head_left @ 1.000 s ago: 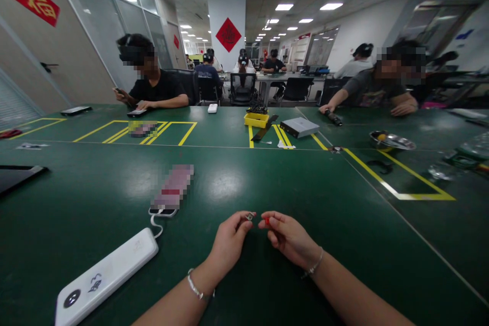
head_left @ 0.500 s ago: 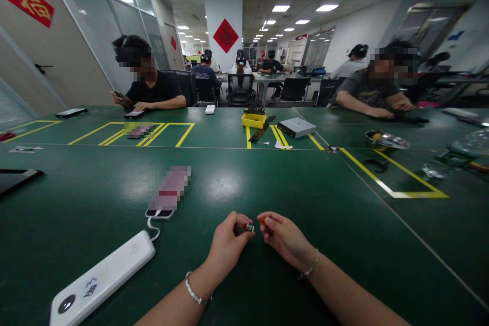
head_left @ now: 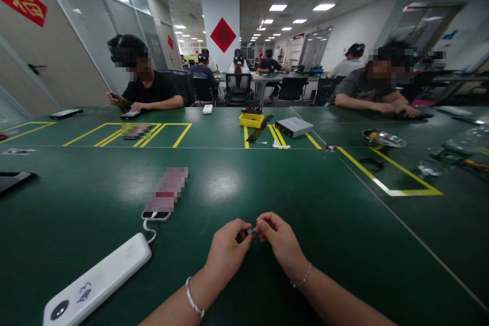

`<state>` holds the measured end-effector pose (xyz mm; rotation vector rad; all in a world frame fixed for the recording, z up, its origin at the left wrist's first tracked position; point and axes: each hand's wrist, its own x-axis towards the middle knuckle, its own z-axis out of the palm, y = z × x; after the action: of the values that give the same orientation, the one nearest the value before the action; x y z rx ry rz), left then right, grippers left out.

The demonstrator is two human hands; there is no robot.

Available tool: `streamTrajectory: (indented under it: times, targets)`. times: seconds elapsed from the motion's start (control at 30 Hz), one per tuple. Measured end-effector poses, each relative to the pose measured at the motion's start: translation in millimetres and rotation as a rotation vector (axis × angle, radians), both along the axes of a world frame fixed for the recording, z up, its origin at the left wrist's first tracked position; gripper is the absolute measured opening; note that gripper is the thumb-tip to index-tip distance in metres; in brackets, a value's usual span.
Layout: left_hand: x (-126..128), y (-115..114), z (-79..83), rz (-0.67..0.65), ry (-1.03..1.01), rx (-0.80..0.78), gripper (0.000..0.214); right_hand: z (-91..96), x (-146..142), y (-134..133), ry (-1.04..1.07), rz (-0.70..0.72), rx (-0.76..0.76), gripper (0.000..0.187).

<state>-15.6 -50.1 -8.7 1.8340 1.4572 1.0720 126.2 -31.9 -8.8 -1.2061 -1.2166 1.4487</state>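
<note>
Over the green table (head_left: 328,265), my left hand (head_left: 228,248) pinches a small silvery metal piece (head_left: 250,231) between thumb and fingertips. My right hand (head_left: 281,244) is closed on a small orange-red piece (head_left: 257,226), which shows only as a sliver at the fingertips. The two pieces meet or nearly meet; whether they are joined I cannot tell. Both are too small and too covered by fingers to name by kind.
A white power bank (head_left: 99,280) lies at left, cabled to a phone (head_left: 166,193). Farther off are a yellow tray (head_left: 251,120), a grey box (head_left: 294,126), a metal dish (head_left: 384,138) and a plastic bottle (head_left: 468,142). Co-workers sit at the table's far side.
My right hand has moved left to my left hand, closing the gap between the two small pieces. The orange-red piece is now more hidden. The view has shifted slightly.
</note>
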Motion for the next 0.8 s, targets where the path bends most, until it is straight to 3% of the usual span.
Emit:
streamTrajectory:
  times: [0.23,0.5,0.8]
  targets:
    - [6,-2,0.5,0.064,0.073,0.011,0.007,3.3,-6,-9,-0.291,-0.026,0.189,0.025]
    - [5,0,-2.3,0.149,0.061,-0.037,0.010,4.8,-10,-21,-0.234,-0.017,0.198,0.033]
    - [3,3,-5.1,0.132,0.104,-0.039,0.007,0.0,-8,-11,-0.236,0.073,0.193,0.022]
